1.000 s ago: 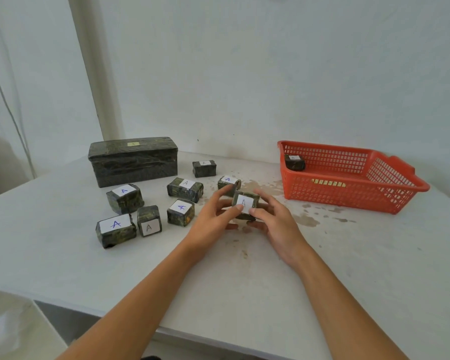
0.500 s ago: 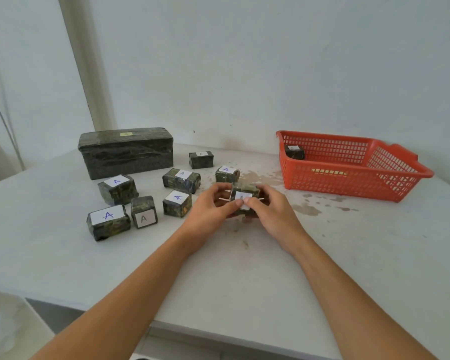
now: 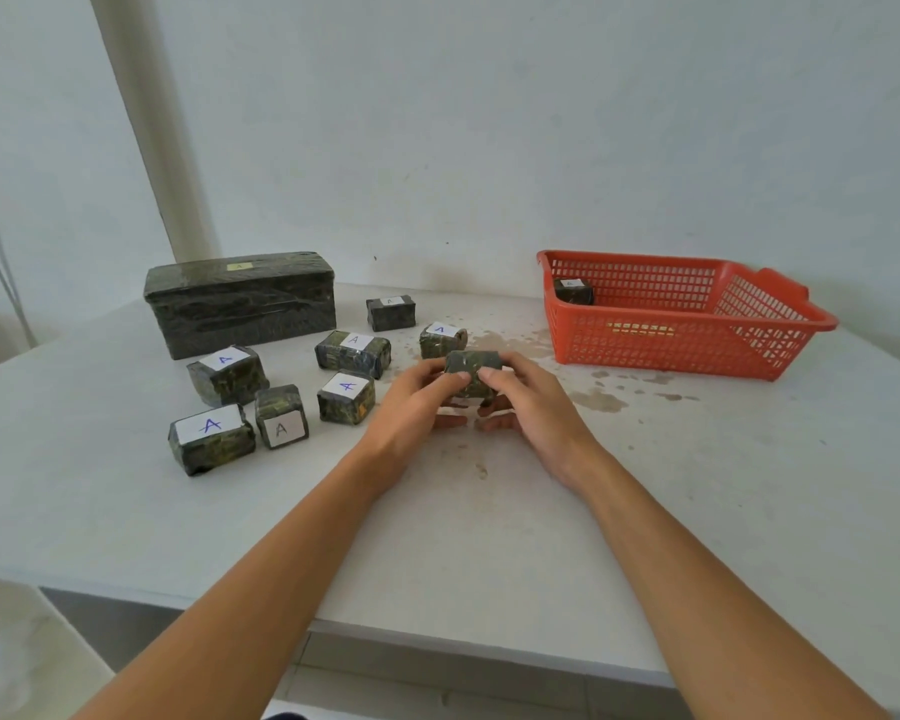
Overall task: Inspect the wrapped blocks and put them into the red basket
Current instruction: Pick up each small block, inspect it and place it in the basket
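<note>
A small dark wrapped block [image 3: 473, 371] is held just above the table centre by both hands. My left hand [image 3: 411, 407] grips its left side and my right hand [image 3: 528, 407] grips its right side; a plain dark face points toward me. Several more wrapped blocks with white "A" labels lie to the left, among them one [image 3: 211, 439] at the front left and one [image 3: 441, 339] just behind my hands. The red basket [image 3: 697, 345] stands at the right rear with one wrapped block [image 3: 572, 291] in its far left corner.
A long dark wrapped box [image 3: 240, 304] lies at the back left against the wall. Brown stains [image 3: 598, 400] mark the white table between my hands and the basket. The table's front edge [image 3: 437, 641] runs below my forearms.
The block has been turned in my hands: its white "A" label faced me before, now a plain dark side does. Both hands stay at the table centre.
</note>
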